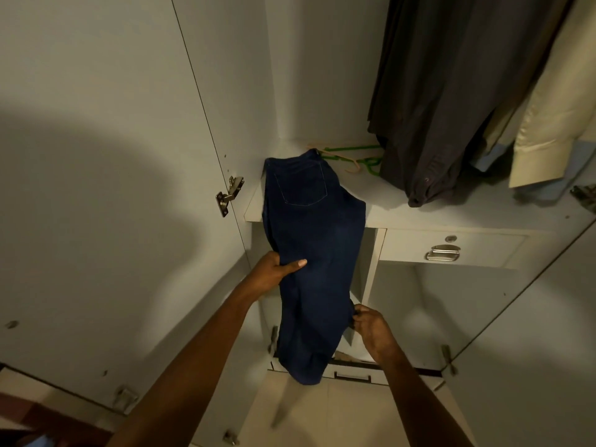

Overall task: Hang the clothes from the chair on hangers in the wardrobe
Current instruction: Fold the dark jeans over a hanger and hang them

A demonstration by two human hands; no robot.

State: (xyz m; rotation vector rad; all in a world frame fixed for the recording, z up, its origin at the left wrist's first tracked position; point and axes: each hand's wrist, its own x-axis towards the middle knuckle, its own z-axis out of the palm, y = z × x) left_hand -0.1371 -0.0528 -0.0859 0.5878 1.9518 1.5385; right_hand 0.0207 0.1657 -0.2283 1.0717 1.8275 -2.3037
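Dark blue denim jeans (314,250) drape lengthwise off the white wardrobe shelf (451,206) toward you, your left hand (274,269) gripping one edge, right hand (371,324) pinching the other, green plastic hangers (354,154) lying beyond the waistband.

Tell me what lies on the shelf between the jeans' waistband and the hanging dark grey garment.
In the head view, loose hangers, green and pale pink ones, lie on the shelf between the jeans and the dark grey garment.

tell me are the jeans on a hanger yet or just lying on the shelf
Not on a hanger. The jeans lie draped over the shelf edge, held by both hands; the hangers lie loose behind them.
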